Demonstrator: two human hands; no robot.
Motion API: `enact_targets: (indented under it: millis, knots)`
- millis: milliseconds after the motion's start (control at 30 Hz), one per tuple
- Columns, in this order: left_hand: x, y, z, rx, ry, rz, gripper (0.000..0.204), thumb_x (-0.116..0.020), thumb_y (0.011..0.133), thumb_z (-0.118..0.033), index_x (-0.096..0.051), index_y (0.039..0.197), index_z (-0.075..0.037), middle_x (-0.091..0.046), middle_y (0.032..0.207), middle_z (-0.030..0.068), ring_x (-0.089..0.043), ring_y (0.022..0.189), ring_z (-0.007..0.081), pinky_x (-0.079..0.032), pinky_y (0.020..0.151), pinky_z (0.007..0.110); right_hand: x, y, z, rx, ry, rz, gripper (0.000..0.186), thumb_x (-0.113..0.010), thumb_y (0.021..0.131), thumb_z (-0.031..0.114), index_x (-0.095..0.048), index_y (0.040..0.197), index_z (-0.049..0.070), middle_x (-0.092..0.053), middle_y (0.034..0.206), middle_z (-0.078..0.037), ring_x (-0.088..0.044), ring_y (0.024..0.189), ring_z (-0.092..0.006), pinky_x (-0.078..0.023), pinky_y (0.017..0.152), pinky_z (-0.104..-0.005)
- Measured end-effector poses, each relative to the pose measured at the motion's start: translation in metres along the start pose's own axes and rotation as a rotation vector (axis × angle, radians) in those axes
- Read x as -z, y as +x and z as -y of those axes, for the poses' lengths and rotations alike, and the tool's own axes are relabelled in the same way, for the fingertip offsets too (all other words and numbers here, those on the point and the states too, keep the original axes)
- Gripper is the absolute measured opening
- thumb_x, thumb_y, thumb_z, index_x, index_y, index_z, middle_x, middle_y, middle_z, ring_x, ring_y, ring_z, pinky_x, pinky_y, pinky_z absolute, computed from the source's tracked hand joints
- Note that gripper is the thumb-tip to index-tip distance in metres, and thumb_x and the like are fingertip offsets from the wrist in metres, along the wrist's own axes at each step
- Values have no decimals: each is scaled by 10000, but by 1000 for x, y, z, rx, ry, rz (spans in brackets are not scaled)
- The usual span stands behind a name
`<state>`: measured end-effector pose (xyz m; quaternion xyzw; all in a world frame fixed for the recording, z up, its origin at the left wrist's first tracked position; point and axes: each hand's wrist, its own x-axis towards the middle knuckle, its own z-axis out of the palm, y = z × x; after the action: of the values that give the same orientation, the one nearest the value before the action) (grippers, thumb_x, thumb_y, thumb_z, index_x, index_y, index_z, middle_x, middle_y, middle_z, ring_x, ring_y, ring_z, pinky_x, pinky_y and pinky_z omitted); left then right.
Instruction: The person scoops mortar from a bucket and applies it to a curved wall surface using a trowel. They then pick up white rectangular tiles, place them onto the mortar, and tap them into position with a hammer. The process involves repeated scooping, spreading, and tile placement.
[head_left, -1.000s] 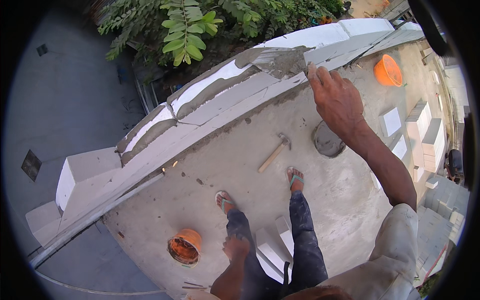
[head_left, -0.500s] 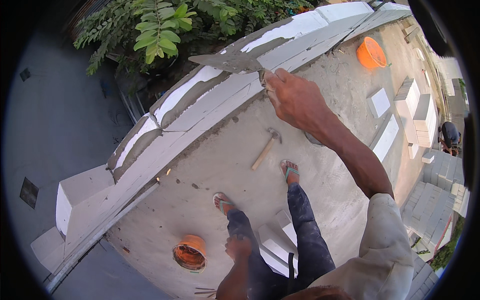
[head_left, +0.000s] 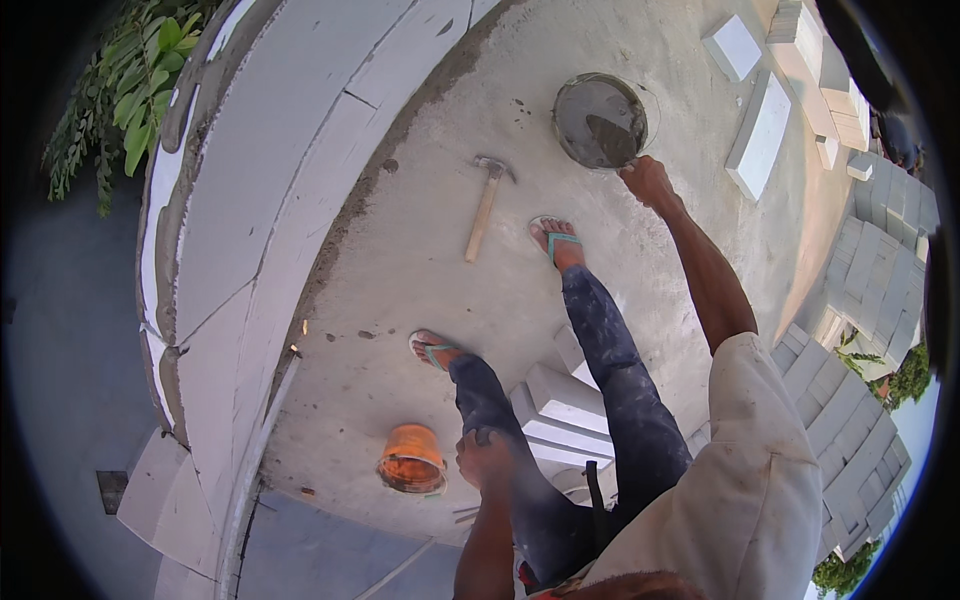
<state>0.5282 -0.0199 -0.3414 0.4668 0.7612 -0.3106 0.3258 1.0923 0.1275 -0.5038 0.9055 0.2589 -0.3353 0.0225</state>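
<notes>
My right hand [head_left: 648, 184] is closed round the handle of a trowel [head_left: 612, 140]. Its blade dips into grey mortar in a round bucket [head_left: 566, 148], beyond my right foot. My left hand [head_left: 485, 458] lies against my left thigh near the knee, fingers curled; whatever they may hold is hidden. On the left runs a low wall of white blocks [head_left: 255, 170], with grey mortar [head_left: 188, 190] spread in strips along its top. A hammer [head_left: 481, 215] with a wooden handle lies on the floor between the wall and my right foot.
An orange bucket [head_left: 412, 450] lies near my left hand. White blocks [head_left: 570, 398] are stacked between my legs. More blocks [head_left: 758, 135] lie at the far right, with grey block stacks [head_left: 840, 430] beyond my right arm. Leaves [head_left: 125, 100] hang past the wall's outer side.
My right hand has brought the trowel from the wall top down into the mortar bucket. My view has swung right, so the wall now sits further left. My left hand stays by my thigh.
</notes>
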Motion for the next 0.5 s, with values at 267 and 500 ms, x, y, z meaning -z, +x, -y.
enact_targets:
  millis: [267, 500]
  knots:
    - [-9, -4, -11, -37, 53, -41, 524, -718, 864, -367, -691, 1297, -75, -640, 1359, 157, -616, 1245, 380, -506, 1045, 498, -27, 100, -1, 296, -356, -30, 314, -661, 915, 246, -734, 955, -57, -744, 840, -245, -753, 796, -404, -603, 697, -504]
    - [-17, -3, -10, -54, 103, -52, 515, -725, 864, -368, -696, 1284, -72, -661, 1319, 163, -614, 1249, 371, -498, 1057, 493, -16, 41, -25, -95, 539, 291, 341, -780, 939, 357, -675, 838, 48, -460, 555, 23, -445, 486, -101, -345, 426, -318]
